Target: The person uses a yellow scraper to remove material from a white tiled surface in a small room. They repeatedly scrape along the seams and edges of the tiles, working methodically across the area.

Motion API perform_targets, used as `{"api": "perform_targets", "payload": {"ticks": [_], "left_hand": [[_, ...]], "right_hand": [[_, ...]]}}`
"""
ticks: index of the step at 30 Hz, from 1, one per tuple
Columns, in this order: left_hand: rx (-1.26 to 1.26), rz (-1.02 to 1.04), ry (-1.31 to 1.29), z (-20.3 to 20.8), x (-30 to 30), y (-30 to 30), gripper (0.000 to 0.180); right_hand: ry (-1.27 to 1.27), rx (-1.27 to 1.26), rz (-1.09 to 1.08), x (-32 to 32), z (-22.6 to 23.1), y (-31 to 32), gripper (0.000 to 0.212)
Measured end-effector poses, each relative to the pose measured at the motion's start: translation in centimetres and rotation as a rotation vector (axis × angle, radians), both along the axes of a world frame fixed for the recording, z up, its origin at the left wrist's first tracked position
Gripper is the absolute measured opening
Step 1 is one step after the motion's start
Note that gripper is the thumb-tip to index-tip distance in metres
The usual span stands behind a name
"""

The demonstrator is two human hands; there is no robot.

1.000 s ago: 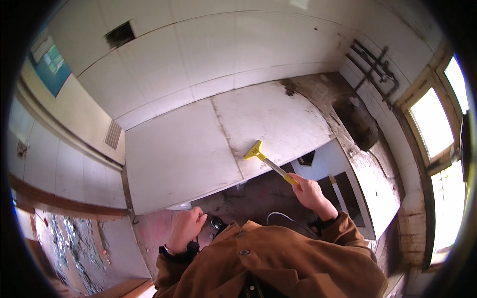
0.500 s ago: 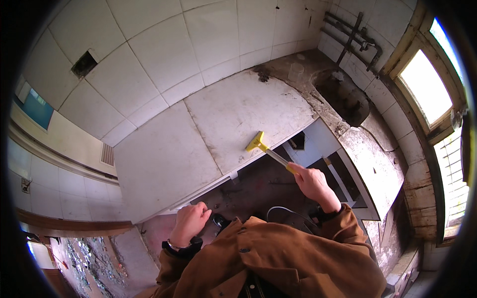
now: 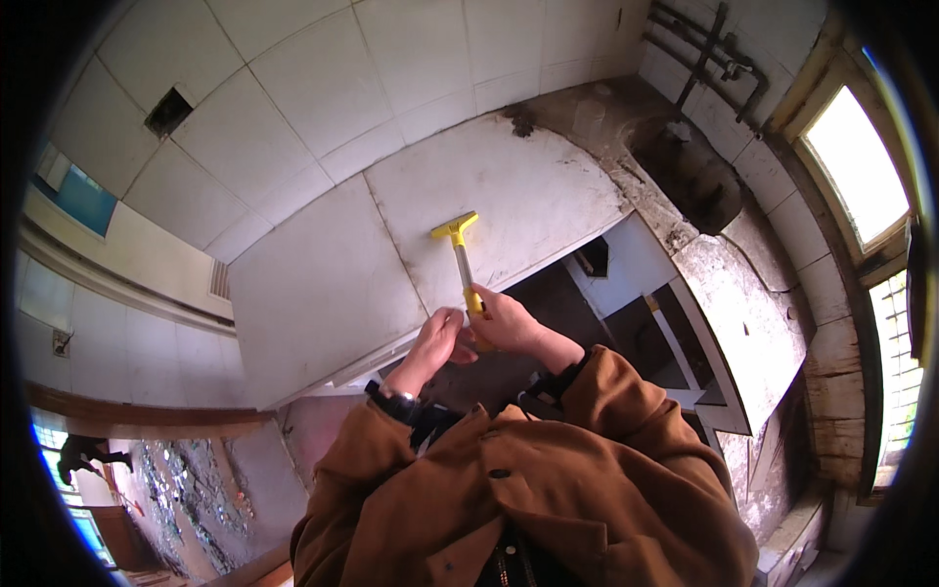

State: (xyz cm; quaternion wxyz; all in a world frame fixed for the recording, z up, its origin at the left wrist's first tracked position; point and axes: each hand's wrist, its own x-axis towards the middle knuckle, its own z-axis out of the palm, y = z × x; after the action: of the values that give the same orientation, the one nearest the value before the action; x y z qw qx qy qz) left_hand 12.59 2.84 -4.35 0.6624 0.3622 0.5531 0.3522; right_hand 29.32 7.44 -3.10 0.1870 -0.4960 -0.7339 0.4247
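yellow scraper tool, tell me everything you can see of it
The scraper has a short yellow crossbar head, a slim silver-grey metal shaft and a yellow grip. The head looks like plastic. It points up and away from the person, its head lying against the dirty white panel. The right hand is wrapped round the grip, hiding most of it. The left hand meets it at the lower shaft, fingertips by the grip. No blade edge can be made out.

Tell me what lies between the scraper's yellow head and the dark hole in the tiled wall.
Head view: only bare white tiles with their seams separate the scraper from the dark hole.
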Motion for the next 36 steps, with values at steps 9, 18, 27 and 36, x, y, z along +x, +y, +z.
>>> {"api": "perform_targets", "payload": {"ticks": [9,18,27,36], "left_hand": [[0.02,0.214,0.26,0.8,-0.8,1.5,0.031],[0.579,-0.021,1.11,5.5,-6.4,-2.9,0.035],[0.579,-0.321,1.341,7.7,-9.7,-2.4,0.034],[0.797,-0.256,1.136,3.5,-5.9,5.0,0.029]], "right_hand": [[0.462,-0.41,0.019,6.1,1.8,-0.8,0.039],[0.388,-0.459,-0.494,17.6,-3.3,-6.7,0.033],[0.36,-0.559,-0.674,16.3,-4.6,-12.1,0.033],[0.288,-0.508,-0.735,14.0,-2.9,-13.1,0.033]]}}
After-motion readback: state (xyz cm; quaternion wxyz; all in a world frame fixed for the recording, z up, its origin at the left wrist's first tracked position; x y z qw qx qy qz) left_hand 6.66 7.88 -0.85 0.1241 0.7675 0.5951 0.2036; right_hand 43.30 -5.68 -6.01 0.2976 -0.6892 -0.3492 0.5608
